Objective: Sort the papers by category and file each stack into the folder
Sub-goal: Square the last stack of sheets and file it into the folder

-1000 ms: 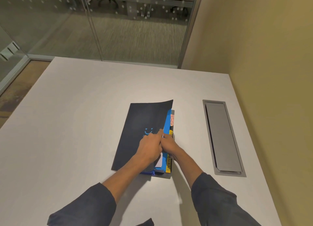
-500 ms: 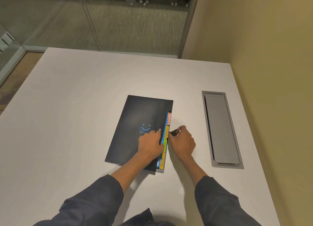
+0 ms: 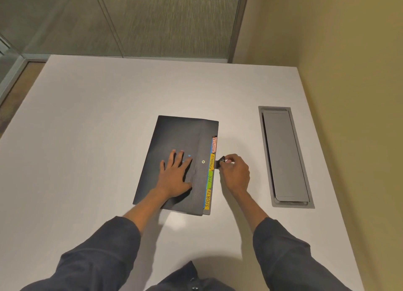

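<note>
A white table [image 3: 91, 125] fills most of the view, with a glass partition [image 3: 122, 18] beyond its far edge. Near the table's middle lies a black expanding folder [image 3: 174, 136], closed, its long side running away from the person. The left hand [image 3: 174, 175] lies flat on the folder's cover, fingers straight and spread, pressing it down and grasping nothing. A small metal snap stud [image 3: 203, 161] shows on the cover just right of those fingers. Along the folder's right edge, coloured divider tabs [image 3: 210, 173] stick out from under the cover, hand-lettered SPORTS, HR, FINANCE and ADMIN from near to far. Just beside the tabs, the right hand [image 3: 234, 173] pinches the folder's black closure strap [image 3: 220, 162] between thumb and curled fingers, holding it off the folder's right edge. Farther right, well apart from the folder, a grey cable hatch [image 3: 283, 157] is set flush into the tabletop, near the tan wall [image 3: 349, 72]. Dark sleeves [image 3: 96, 256] cover both forearms.
</note>
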### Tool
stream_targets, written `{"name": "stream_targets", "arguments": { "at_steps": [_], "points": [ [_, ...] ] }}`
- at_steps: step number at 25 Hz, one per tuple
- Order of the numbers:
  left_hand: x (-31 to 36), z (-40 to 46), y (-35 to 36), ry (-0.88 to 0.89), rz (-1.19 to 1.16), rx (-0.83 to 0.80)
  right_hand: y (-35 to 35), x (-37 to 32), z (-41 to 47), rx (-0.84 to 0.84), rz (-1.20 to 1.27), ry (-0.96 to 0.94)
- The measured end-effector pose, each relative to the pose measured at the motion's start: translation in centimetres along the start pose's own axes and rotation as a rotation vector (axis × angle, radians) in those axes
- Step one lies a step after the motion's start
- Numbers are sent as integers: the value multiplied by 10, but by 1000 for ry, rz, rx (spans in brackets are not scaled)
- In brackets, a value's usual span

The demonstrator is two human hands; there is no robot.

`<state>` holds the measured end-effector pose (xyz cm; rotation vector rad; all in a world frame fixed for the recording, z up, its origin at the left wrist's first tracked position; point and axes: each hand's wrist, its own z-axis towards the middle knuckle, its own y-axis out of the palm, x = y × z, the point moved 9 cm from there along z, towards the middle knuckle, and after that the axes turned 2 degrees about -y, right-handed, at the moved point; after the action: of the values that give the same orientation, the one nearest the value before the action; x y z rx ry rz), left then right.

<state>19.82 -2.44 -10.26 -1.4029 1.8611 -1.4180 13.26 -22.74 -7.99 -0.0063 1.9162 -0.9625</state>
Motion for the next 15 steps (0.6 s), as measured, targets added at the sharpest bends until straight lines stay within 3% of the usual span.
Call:
{"name": "stream_targets", "arguments": {
  "at_steps": [4,11,15],
  "points": [
    [-6,-1,20,-35,3,-60,16,-15,-4,-79,-17,-184],
    [4,2,34,-65,-61,-42,61,-18,-13,-220,-466,-454],
    [2,2,35,-67,-60,-42,68,-20,-21,-201,-551,-535]
  ]
}}
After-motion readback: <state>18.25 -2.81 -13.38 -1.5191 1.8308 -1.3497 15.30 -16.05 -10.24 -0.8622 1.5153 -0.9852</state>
